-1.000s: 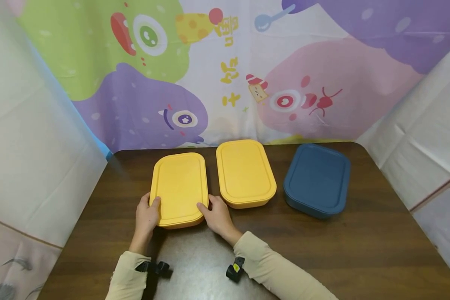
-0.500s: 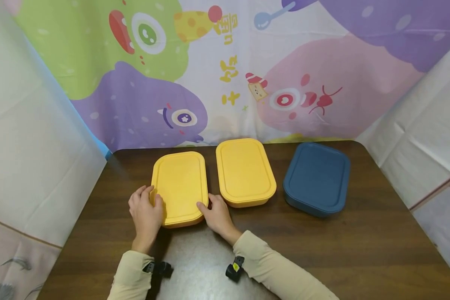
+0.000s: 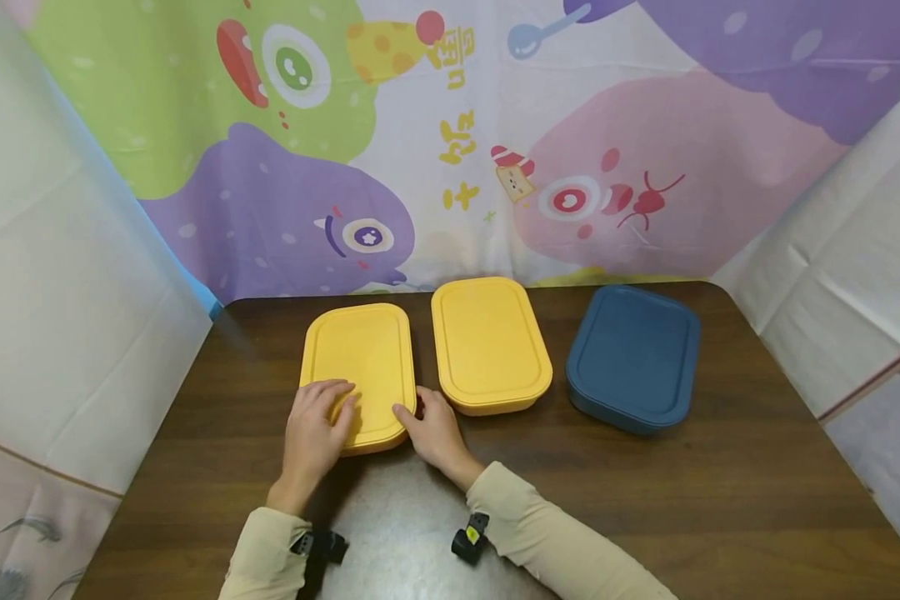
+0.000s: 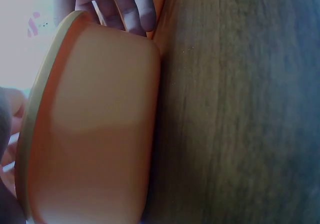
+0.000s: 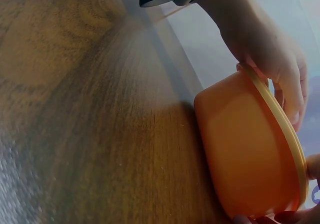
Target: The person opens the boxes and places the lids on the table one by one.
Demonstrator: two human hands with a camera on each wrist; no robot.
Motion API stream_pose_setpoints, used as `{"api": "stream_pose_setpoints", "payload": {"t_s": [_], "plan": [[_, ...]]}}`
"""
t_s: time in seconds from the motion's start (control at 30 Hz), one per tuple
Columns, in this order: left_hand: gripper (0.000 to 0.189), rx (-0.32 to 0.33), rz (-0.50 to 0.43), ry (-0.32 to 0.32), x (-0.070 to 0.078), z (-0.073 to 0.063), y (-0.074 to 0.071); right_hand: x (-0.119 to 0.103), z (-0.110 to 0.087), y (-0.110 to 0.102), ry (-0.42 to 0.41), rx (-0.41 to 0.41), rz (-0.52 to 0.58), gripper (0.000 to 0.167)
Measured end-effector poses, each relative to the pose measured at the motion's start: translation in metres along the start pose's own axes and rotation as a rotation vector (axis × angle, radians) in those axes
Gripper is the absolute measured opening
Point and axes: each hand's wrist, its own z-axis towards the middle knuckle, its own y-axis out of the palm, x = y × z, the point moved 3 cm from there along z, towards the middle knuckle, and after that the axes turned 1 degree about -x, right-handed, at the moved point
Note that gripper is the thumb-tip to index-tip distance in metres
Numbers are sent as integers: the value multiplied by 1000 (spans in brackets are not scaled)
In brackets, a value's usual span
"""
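We've got a change on the left hand (image 3: pixel 318 437): 1.0 s ago it gripped the work box (image 4: pixel 100 114) on the side away from the middle yellow box (image 3: pixel 491 346), 0.5 s ago it was coming off that side, now it's over the near part of the yellow lid (image 3: pixel 363 350). Its fingers are relaxed, slightly bent, holding nothing; we can't tell if the tips touch the lid

Right hand (image 3: pixel 431 429) hasn't shifted: it pinches the work box on the side facing the middle yellow box, thumb on the lid edge, fingers along the wall. Left wrist view shows those fingers too

Work box sits flat on the table (image 3: pixel 720 500), just left of the middle yellow box with a narrow gap, and a bit nearer the person. No clear movement across the 3 head frames. Blue box (image 3: pixel 633 358) is right of the middle yellow box, apart from it, untouched

Our read: work box position looks settled, lid fully on, and the hold is down to 1 hand, so this is a regrip or a release, can't say which
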Motion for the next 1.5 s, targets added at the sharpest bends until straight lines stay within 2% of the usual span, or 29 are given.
{"api": "stream_pose_setpoints", "payload": {"t_s": [0.13, 0.37, 1.0, 1.3, 1.5], "plan": [[15, -58, -11, 50, 5, -1, 0, 1, 1, 0, -5, 10, -7, 46], [19, -144, -16, 72, 9, -5, 0, 1, 1, 0, 2, 10, -17, 48], [14, -212, -5, 165, 15, -16, -2, 1, 2, 0, -7, 9, -23, 44], [21, -268, 4, 164, 18, -18, -5, 1, 1, 1, 9, 3, -14, 45], [24, -329, 18, 157, 18, -17, -4, 1, 1, 0, 9, 8, -20, 46]]}}
